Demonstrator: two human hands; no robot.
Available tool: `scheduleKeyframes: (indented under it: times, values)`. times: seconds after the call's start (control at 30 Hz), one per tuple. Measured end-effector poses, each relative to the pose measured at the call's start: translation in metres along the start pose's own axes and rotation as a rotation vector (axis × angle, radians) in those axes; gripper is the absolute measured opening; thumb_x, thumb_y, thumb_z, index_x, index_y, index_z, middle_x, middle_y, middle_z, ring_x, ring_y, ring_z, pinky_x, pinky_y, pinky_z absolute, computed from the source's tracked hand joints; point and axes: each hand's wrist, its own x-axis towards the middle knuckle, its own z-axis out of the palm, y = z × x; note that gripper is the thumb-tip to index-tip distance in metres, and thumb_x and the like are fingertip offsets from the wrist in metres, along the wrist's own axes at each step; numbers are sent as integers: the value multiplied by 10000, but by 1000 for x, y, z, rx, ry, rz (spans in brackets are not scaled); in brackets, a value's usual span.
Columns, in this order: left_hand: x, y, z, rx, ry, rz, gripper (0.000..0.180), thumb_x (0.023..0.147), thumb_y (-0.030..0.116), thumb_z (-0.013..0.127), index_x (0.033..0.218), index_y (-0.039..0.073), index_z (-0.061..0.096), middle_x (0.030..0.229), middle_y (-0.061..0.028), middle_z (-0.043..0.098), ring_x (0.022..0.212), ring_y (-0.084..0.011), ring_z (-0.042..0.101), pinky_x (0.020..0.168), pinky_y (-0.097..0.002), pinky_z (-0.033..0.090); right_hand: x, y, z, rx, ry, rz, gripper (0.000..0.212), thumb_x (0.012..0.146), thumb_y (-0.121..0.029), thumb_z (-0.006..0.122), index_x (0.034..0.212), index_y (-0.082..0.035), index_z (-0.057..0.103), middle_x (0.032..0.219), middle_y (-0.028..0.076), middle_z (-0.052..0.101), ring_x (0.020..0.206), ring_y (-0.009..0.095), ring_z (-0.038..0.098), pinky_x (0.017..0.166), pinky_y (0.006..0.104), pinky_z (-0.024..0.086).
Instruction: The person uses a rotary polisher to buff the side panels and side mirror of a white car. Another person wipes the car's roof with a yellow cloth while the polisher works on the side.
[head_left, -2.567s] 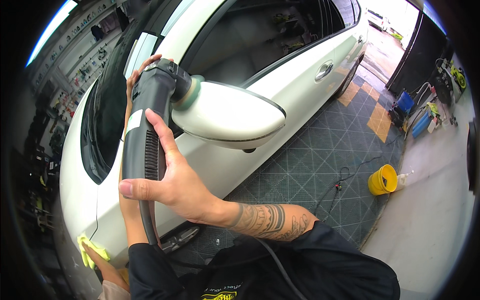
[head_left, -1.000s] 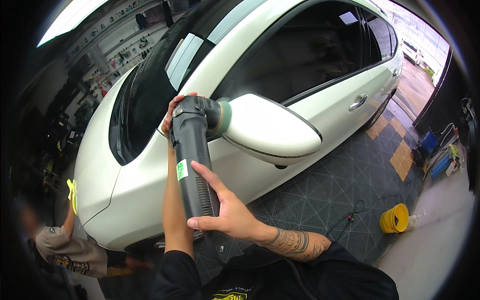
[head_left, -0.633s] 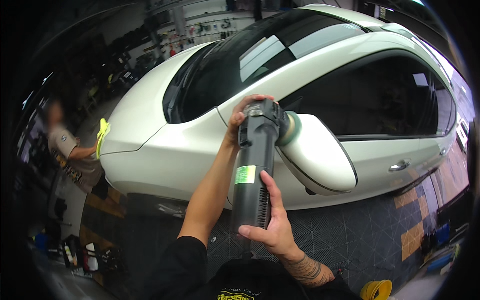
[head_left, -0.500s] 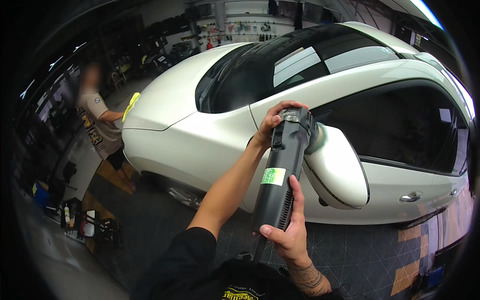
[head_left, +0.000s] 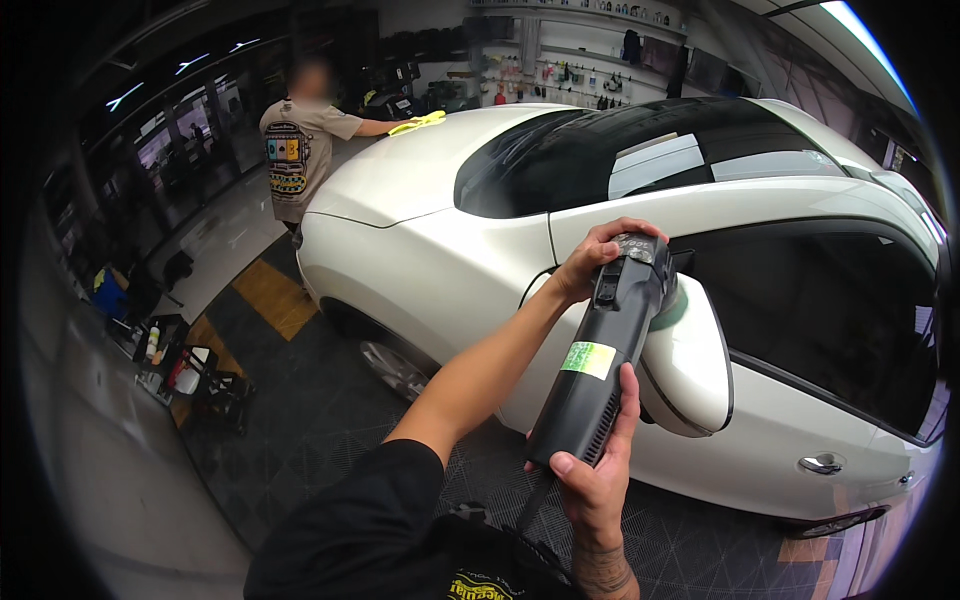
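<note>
A black car polisher (head_left: 590,350) with a green-and-white label is held between my two hands. My left hand (head_left: 605,255) is wrapped over its head end, while my right hand (head_left: 595,475) grips the rear of its body near the vent slots. The green pad (head_left: 672,308) lies against the white side mirror (head_left: 695,370) of a car, on the part nearest the windshield. The polisher's head hides part of the pad. From the tool's rear end a dark cord (head_left: 535,505) runs down toward my body.
The white car's door (head_left: 760,440) and dark side window (head_left: 830,310) extend to the right. Across the hood (head_left: 400,180), a person (head_left: 300,150) holds a yellow cloth (head_left: 418,122). A dark cart with bottles (head_left: 190,380) stands at left on the tiled floor (head_left: 300,390).
My view has shifted, so the car sits lower and farther right. The polisher stays in both hands, its pad still at the mirror. The other person's cloth has moved farther across the hood.
</note>
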Motion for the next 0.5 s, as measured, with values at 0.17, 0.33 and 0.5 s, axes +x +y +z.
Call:
scheduleKeyframes:
  times: [0.17,0.33,0.5]
  values:
    - [10,-4,6,25,5,-7,743,740,557,701,1218,12,536,1244,-239,546,1147,-318,570,988,-430,480,3,-20,-3,66,-16,36,1116,631,-157,749,1508,-219,62,1182,192,476,872,301,642,597,383,593]
    - [18,-7,19,25,47,-61,727,754,503,676,1233,-20,518,1192,-182,590,1057,-253,610,938,-376,513,3,-25,-26,16,-69,16,1112,655,-162,760,1510,-213,50,1194,189,468,894,283,633,617,379,594]
    - [25,-11,21,52,47,-77,735,748,510,654,1240,-21,525,1203,-188,587,1053,-258,614,931,-384,511,3,-41,-29,169,-132,11,1016,737,-55,741,1516,-158,96,1328,141,371,1000,181,568,697,290,576]
